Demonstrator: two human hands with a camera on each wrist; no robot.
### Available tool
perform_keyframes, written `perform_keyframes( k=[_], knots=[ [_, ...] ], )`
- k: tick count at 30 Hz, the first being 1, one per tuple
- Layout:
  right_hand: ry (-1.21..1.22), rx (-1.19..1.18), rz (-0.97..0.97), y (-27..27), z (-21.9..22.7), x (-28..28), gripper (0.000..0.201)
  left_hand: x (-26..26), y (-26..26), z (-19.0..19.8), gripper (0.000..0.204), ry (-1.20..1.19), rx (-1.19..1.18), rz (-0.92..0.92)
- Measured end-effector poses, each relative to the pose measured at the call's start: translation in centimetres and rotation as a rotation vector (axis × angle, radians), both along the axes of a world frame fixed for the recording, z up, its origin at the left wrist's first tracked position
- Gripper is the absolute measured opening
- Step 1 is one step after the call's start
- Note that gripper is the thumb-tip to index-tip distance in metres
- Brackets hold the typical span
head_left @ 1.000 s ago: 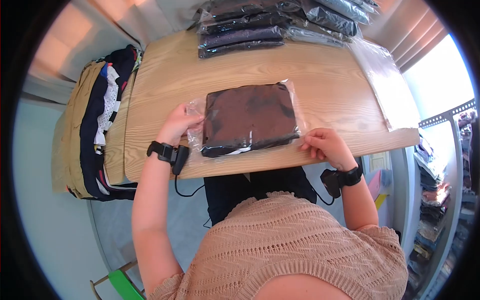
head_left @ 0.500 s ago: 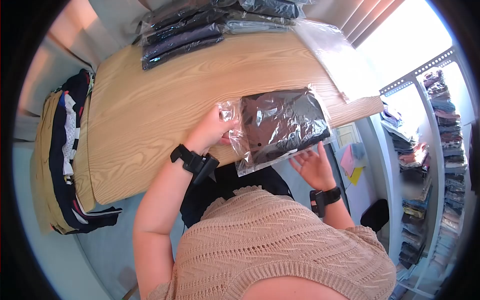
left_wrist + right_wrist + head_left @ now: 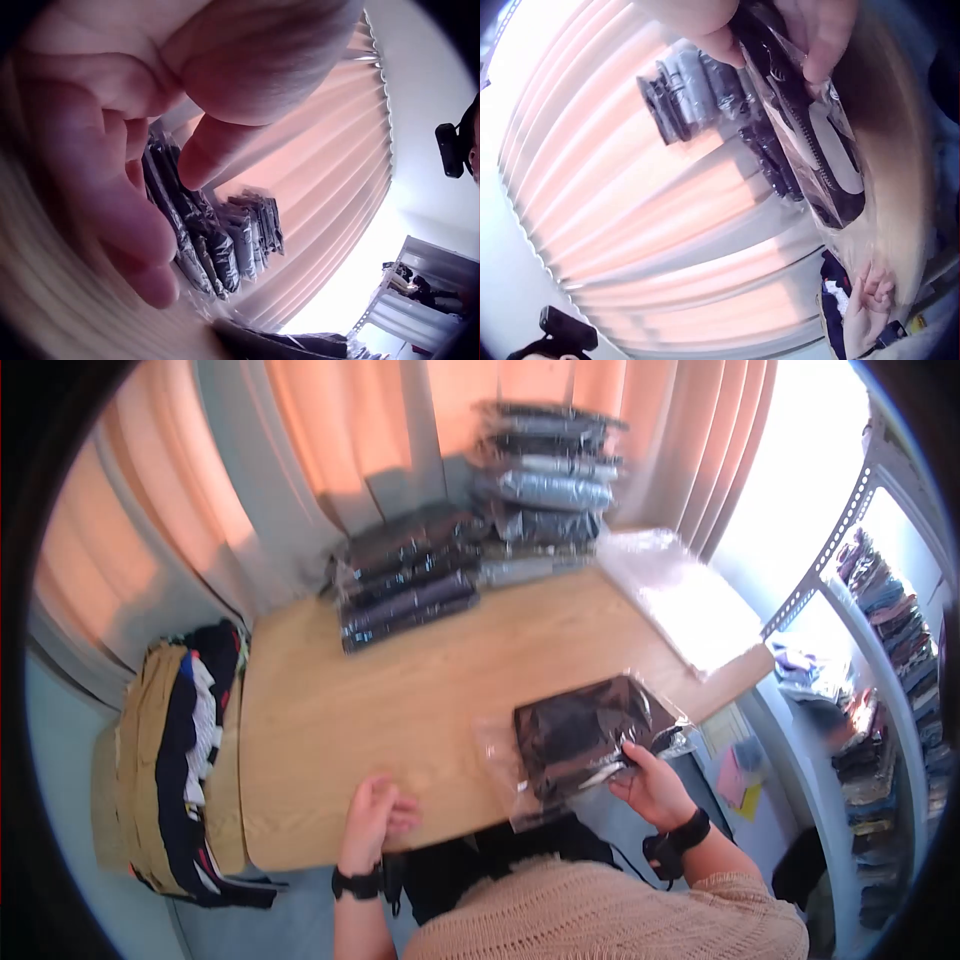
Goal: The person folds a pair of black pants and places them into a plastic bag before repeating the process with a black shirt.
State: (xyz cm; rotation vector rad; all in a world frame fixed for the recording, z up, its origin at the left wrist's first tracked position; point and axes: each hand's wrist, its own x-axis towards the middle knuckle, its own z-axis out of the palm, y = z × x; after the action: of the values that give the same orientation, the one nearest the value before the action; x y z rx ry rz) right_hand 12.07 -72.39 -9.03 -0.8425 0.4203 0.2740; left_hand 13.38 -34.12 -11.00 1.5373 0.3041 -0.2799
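Observation:
A folded dark garment in a clear plastic bag [image 3: 572, 738] is held at the table's front right by my right hand [image 3: 658, 792]. The thumb lies on top of its near edge and the fingers are beneath. In the right wrist view the packed garment [image 3: 791, 127] is seen edge-on, with a zipper and a pale strip under the plastic. My left hand [image 3: 374, 818] is apart from the bag, by the table's front edge. Its fingers [image 3: 124, 217] are loosely curled with nothing in them.
Stacks of bagged garments [image 3: 410, 585] stand at the back of the wooden table [image 3: 330, 720]. Clear plastic bags [image 3: 690, 605] lie at the right back. Unbagged clothes [image 3: 165, 750] are piled at the left. Shelves of clothes [image 3: 860, 750] stand to the right.
My left hand has let go of the bag's left side and moved left. My right hand, earlier beside and then under the bag, now grips its near right edge. The bag has moved right.

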Motion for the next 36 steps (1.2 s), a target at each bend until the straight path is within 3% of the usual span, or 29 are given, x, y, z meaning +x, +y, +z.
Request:
perform_keyframes(
  k=[5, 8, 10, 11, 12, 15, 18, 20, 22, 24, 25, 28, 32, 36],
  knots=[
    [-0.147, 0.005, 0.036, -0.3, 5.3, 3.7, 0.015, -0.8, 1.4, -0.9, 0.028, -0.016, -0.017, 0.117],
    [-0.328, 0.022, 0.089, -0.4, 11.4, 6.9, 0.015, -1.0, 1.4, -1.2, 0.027, -0.05, -0.064, 0.163],
    [-0.417, 0.06, 0.012, -0.2, 15.8, 9.9, 0.018, -1.2, 1.5, -1.5, 0.029, -0.065, -0.035, 0.143],
    [-0.545, 0.108, 0.104, -0.6, 18.2, 11.4, 0.019, -1.2, 1.5, -1.6, 0.03, -0.075, -0.022, 0.126],
    [-0.613, 0.041, -0.002, 0.5, 21.3, 12.8, 0.018, -1.3, 1.5, -1.5, 0.03, -0.091, -0.026, 0.13],
    [-0.841, 0.204, 0.256, -2.2, 26.8, 21.0, 0.015, -1.4, 1.2, -1.7, 0.03, -0.125, 0.03, 0.125],
    [-0.936, 0.174, 0.066, -1.9, 30.4, 30.2, 0.013, -1.7, 0.7, -1.1, 0.047, -0.123, 0.042, 0.115],
    [-0.875, 0.116, 0.176, -3.8, 31.0, 37.9, 0.019, -1.7, -0.1, 0.1, 0.039, -0.162, 0.061, 0.162],
    [-0.834, -0.005, 0.002, -2.9, 29.5, 43.0, 0.023, -1.8, -0.1, -0.3, 0.031, -0.145, 0.072, 0.166],
    [-0.585, -0.515, 0.053, -3.1, 28.1, 44.4, 0.026, -1.8, -0.4, 0.3, 0.026, -0.134, 0.084, 0.198],
    [-0.451, -0.389, -0.056, -2.1, 27.4, 45.6, 0.021, -1.8, -0.4, 0.4, 0.026, -0.095, 0.076, 0.207],
    [-0.444, -0.357, -0.069, -2.9, 26.3, 49.3, 0.017, -1.4, -0.3, -0.3, 0.026, -0.056, 0.067, 0.22],
    [-0.455, -0.308, 0.015, -2.9, 26.4, 48.4, 0.015, -1.1, 0.0, -0.5, 0.027, -0.047, 0.088, 0.209],
    [-0.548, -0.183, -0.103, -2.2, 25.2, 46.4, 0.02, -1.4, -0.2, -0.1, 0.029, -0.073, 0.097, 0.23]
  ],
)
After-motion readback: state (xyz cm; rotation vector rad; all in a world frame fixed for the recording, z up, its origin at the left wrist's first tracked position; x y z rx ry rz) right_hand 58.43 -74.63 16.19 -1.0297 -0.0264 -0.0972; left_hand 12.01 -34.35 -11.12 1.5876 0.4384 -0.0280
